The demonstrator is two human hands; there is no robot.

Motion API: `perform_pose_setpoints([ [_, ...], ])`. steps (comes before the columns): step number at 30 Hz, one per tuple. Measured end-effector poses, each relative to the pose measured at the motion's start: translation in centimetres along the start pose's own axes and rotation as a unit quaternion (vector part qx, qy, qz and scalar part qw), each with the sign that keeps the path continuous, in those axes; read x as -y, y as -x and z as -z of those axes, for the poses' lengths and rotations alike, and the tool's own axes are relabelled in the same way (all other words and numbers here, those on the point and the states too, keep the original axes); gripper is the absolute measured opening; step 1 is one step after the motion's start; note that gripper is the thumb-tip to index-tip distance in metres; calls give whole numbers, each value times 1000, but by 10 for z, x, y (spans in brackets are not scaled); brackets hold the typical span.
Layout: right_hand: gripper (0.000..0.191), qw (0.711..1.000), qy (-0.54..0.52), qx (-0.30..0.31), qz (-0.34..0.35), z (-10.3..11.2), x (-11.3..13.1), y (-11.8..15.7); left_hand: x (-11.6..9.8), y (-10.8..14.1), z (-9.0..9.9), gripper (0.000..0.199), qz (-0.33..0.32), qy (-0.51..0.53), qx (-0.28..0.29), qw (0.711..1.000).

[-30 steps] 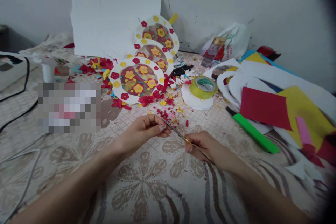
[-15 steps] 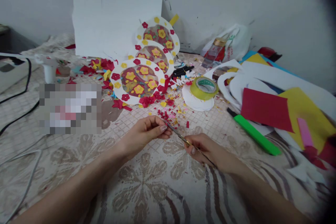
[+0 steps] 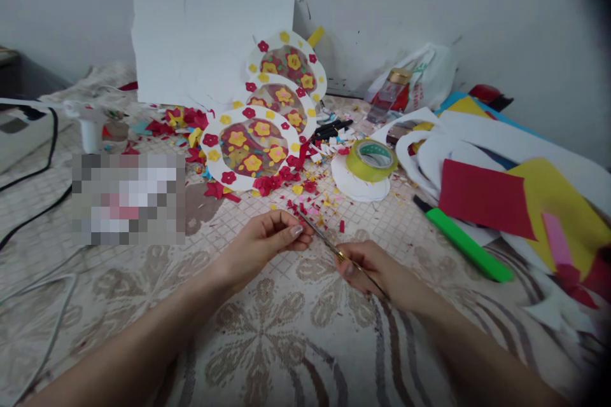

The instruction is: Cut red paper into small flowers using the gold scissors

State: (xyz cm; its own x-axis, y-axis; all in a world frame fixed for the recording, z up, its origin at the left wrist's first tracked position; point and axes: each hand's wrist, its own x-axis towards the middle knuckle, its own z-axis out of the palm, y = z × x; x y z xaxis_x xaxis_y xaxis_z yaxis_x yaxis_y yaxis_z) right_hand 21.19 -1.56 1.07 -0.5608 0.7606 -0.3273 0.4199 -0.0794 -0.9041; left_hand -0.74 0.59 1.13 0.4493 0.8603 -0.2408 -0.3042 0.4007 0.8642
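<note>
My right hand (image 3: 365, 267) is wrapped round the handles of a pair of scissors (image 3: 321, 235). Their slim metal blades point up and left, with the tips beside the fingers of my left hand (image 3: 279, 232). That left hand is closed in a pinch; whatever sits between thumb and forefinger is too small to make out. Small red, yellow and pink paper scraps (image 3: 312, 206) lie on the patterned cloth just beyond both hands. Behind them a white oval paper frame (image 3: 217, 172) with red and yellow paper flowers leans on two similar ones.
A roll of yellow-green tape (image 3: 370, 165) rests on white paper. To the right lie a green cutter (image 3: 470, 247), a red sheet (image 3: 484, 197) and a yellow sheet (image 3: 554, 184). A glue gun (image 3: 90, 127), cables and a blurred-out patch are at left. A clear bottle (image 3: 389, 95) stands behind.
The scissors have turned slightly in my right hand, their tips rising a little beside my left fingers. My left hand stays almost in place.
</note>
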Motion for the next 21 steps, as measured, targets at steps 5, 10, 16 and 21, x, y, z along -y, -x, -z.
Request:
perform_pose_setpoints([
  [5,50,994,-76,-74,-2,-5,10,-2,2,1,-3,15,6,0,-5,1000],
  [10,33,981,-62,-181,12,-10,18,-6,10,2,-6,14,25,-19,26,999],
  [16,25,976,-87,-195,46,-17,14,-9,15,3,-9,17,48,-37,33,998],
  [21,16,973,-83,-206,65,-21,17,-9,17,3,-11,15,52,-41,48,997],
])
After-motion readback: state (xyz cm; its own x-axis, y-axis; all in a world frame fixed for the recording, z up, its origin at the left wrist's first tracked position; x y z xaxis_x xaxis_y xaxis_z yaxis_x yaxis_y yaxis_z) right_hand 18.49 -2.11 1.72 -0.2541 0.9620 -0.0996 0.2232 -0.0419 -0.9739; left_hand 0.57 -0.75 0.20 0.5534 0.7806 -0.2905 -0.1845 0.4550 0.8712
